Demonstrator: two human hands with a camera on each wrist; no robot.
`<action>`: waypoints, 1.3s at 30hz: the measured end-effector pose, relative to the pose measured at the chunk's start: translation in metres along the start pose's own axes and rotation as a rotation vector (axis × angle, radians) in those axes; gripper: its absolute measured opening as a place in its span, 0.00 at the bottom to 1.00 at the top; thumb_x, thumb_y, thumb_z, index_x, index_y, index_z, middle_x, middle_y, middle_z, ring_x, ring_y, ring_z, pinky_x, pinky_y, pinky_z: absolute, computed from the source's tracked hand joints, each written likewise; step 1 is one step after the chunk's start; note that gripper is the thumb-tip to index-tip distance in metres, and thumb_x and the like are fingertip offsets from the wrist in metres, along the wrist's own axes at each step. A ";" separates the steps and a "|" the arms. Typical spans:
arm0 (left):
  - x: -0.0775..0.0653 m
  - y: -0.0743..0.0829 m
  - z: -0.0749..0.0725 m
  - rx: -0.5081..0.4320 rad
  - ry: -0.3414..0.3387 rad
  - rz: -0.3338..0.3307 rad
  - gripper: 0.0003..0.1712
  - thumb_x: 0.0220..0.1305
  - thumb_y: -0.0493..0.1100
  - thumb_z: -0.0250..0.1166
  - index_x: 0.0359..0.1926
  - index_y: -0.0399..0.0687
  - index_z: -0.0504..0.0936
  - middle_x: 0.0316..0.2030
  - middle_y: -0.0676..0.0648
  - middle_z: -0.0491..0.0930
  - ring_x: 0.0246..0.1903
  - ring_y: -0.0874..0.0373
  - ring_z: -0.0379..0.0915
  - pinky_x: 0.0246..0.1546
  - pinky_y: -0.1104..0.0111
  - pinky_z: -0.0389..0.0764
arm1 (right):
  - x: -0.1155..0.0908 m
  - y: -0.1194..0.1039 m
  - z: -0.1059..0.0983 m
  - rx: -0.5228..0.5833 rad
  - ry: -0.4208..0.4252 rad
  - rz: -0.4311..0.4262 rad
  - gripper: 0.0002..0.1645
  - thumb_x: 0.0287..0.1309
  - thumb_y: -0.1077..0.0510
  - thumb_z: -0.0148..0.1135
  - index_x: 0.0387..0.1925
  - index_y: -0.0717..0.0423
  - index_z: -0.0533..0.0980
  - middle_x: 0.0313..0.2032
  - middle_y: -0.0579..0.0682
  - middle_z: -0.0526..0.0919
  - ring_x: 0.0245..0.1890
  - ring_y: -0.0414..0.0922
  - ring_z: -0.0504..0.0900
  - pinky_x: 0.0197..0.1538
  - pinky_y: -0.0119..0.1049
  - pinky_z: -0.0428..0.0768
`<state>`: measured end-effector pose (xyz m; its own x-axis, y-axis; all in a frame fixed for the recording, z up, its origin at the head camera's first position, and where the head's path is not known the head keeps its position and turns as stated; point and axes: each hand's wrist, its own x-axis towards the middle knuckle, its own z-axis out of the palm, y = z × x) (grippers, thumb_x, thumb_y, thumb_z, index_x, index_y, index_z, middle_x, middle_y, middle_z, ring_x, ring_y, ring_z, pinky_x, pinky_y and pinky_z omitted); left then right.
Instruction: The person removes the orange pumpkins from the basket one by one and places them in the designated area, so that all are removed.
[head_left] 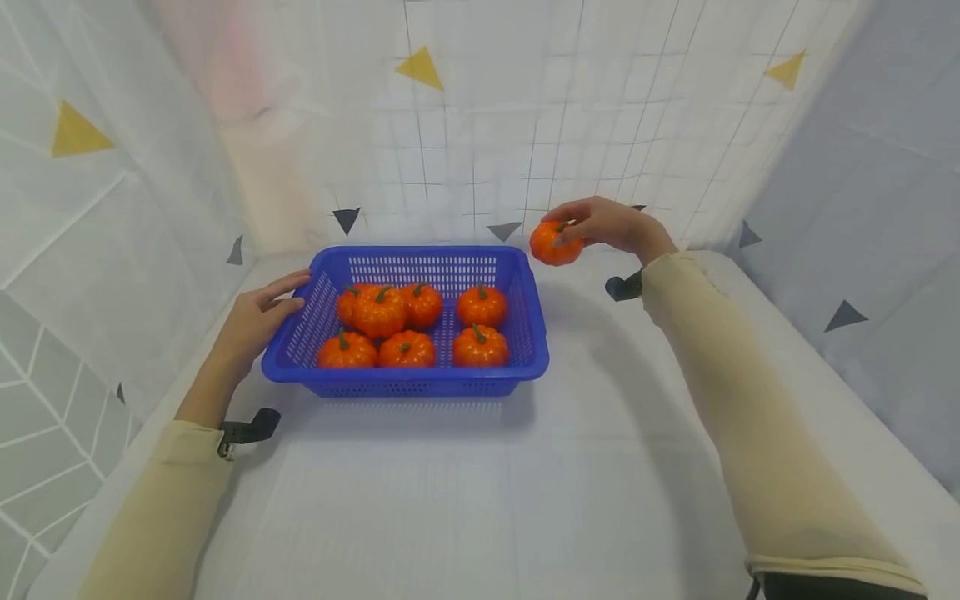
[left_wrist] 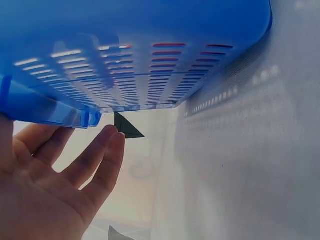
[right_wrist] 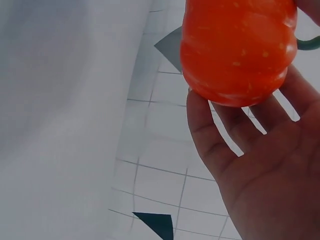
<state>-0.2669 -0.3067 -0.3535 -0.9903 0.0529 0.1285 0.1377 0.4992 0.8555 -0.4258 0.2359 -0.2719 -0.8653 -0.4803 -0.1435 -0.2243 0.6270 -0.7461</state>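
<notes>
While the right hand (head_left: 609, 223) holds a glossy orange ribbed pumpkin (head_left: 553, 246) just beside the far right corner of a blue rectangular plastic basket (head_left: 405, 374), its long axis running left-right, the left hand (head_left: 253, 321), fingers relaxed, rests at its left rim.

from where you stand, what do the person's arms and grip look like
The left sleeve and right sleeve are long and cream-coloured. Each wrist bears a small dark device: left device, right device. A metallic piece shows by the left one. Dark material borders the right sleeve's lower hem. Left grip and right grip are bare, without gloves.
</notes>
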 end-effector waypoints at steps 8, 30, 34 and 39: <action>-0.001 0.002 0.001 0.001 0.017 0.014 0.30 0.80 0.53 0.58 0.77 0.52 0.69 0.76 0.47 0.64 0.72 0.41 0.63 0.68 0.49 0.69 | 0.002 0.011 0.008 -0.017 0.102 0.089 0.36 0.65 0.47 0.70 0.71 0.50 0.73 0.62 0.54 0.77 0.62 0.56 0.71 0.68 0.61 0.67; 0.002 0.001 0.004 0.009 0.014 0.029 0.30 0.80 0.52 0.58 0.77 0.52 0.70 0.76 0.46 0.64 0.72 0.40 0.63 0.67 0.47 0.69 | 0.013 0.054 0.030 0.008 0.192 0.173 0.38 0.65 0.48 0.71 0.72 0.53 0.71 0.65 0.58 0.73 0.64 0.59 0.69 0.69 0.64 0.66; 0.001 0.001 0.004 0.010 0.015 0.035 0.29 0.80 0.52 0.58 0.77 0.52 0.70 0.76 0.46 0.64 0.72 0.40 0.63 0.67 0.47 0.69 | 0.014 0.058 0.033 0.021 0.200 0.186 0.39 0.65 0.48 0.71 0.73 0.54 0.70 0.65 0.59 0.73 0.64 0.59 0.69 0.69 0.62 0.67; 0.002 0.000 0.004 0.005 0.010 0.045 0.29 0.81 0.49 0.57 0.77 0.50 0.68 0.77 0.44 0.63 0.72 0.37 0.62 0.67 0.45 0.68 | 0.015 0.065 0.035 0.021 0.196 0.188 0.39 0.66 0.48 0.71 0.73 0.55 0.70 0.65 0.59 0.73 0.62 0.59 0.71 0.68 0.59 0.70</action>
<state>-0.2688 -0.3032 -0.3552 -0.9828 0.0668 0.1720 0.1821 0.5004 0.8464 -0.4378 0.2478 -0.3449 -0.9616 -0.2272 -0.1539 -0.0436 0.6804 -0.7316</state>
